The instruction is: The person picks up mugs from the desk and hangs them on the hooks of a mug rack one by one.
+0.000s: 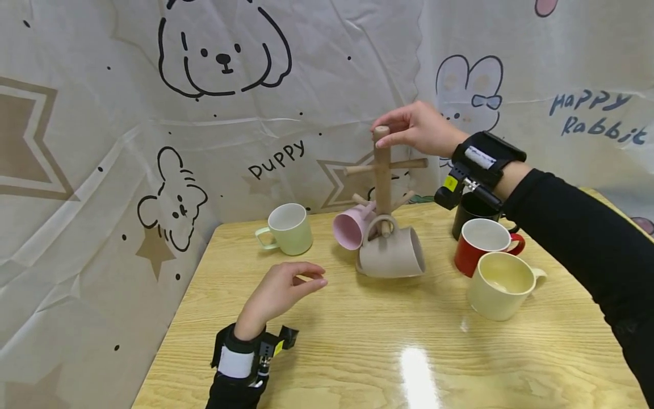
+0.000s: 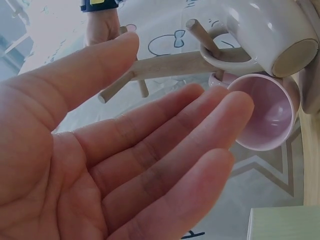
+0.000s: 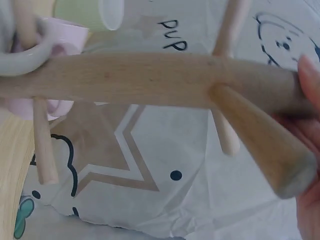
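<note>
My right hand grips the top of a wooden mug tree, thumb on the near side and fingers behind the post. A greyish-white mug hangs by its handle from a low front peg. Beside it a pink mug hangs on the left, its mouth facing outward. The upper pegs are bare. My left hand is held over the table, left of the tree, with fingers loosely bent and nothing between them. In the left wrist view its palm and fingers show, thumb apart.
A light green mug stands upright at the back left of the wooden table. On the right stand a black mug, a red mug and a yellow mug. A printed cloth hangs behind the table.
</note>
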A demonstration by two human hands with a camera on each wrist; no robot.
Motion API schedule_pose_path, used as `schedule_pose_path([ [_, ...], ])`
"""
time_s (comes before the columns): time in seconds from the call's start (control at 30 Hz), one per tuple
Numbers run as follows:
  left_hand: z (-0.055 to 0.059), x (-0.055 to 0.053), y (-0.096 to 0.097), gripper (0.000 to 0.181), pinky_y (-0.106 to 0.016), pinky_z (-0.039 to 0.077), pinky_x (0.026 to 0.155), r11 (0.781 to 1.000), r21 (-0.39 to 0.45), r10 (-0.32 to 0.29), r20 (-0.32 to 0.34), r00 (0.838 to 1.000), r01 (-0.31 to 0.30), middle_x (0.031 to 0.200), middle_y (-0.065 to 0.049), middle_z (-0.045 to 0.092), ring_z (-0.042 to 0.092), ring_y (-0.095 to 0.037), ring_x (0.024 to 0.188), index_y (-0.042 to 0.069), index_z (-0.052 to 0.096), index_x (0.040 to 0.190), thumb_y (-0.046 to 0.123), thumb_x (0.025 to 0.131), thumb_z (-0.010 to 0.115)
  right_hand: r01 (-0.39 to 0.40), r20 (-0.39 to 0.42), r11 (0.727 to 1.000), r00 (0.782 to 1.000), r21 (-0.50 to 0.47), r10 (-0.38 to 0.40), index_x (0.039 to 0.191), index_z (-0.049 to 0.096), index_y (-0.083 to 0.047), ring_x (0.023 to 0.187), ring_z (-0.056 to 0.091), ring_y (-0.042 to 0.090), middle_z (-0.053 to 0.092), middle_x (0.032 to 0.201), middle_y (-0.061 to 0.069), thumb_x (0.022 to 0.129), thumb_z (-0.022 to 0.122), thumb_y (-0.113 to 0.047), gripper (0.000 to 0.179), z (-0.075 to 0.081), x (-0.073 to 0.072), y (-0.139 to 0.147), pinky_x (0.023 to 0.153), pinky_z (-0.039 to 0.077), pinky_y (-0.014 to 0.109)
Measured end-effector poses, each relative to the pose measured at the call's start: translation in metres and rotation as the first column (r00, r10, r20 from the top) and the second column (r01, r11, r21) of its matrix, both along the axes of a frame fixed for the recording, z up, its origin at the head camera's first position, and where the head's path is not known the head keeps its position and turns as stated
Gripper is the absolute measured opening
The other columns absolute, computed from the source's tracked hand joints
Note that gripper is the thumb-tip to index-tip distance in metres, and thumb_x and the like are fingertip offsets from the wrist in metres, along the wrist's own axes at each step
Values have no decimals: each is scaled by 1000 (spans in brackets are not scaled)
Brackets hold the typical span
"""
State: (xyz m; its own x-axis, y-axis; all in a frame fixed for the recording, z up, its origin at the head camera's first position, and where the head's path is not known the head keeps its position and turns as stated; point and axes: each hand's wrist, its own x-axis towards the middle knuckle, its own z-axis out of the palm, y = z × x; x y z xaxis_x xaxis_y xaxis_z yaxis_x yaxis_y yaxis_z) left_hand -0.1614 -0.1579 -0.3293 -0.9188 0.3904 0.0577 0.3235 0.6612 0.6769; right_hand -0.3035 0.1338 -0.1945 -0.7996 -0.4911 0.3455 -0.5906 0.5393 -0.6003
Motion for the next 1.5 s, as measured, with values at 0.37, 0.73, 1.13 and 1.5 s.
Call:
schedule_pose_path([
  [0.37, 0, -1, 0, 34, -33, 51, 74, 1000, -3, -21, -11, 1000, 21, 101, -5, 66, 59, -13, 84, 10, 65, 104, 36, 83, 57, 194, -140, 981, 971, -17, -194, 98, 67, -3, 76, 61, 13, 69, 91, 15, 75, 69, -24, 31, -2, 19, -9, 67, 43, 24],
  [0.73, -5, -2, 0, 37, -33, 50, 72, 999, -17, -30, 5, 1000, 30, 101, -6, 66, 59, -10, 81, 10, 64, 107, 38, 84, 56, 338, -162, 941, 930, 17, -331, 84, 64, 1, 73, 53, 21, 65, 84, 17, 71, 72, -30, 34, 3, 23, -19, 61, 41, 31],
  [1.13, -3, -3, 1, 35, -33, 50, 73, 999, -31, -31, 13, 999, 31, 100, -5, 66, 58, -13, 85, 10, 64, 106, 36, 84, 57, 443, -139, 895, 891, 56, -432, 77, 55, 0, 75, 47, 23, 54, 81, 12, 75, 67, -31, 34, 7, 28, -29, 58, 40, 33],
  [1.5, -4, -4, 2, 34, -33, 50, 73, 999, -35, -32, 12, 999, 32, 99, -5, 66, 59, -14, 85, 10, 64, 105, 35, 83, 57, 509, -180, 860, 850, 36, -495, 68, 51, -2, 69, 50, 23, 52, 71, 9, 70, 65, -25, 27, 8, 28, -41, 57, 41, 33],
])
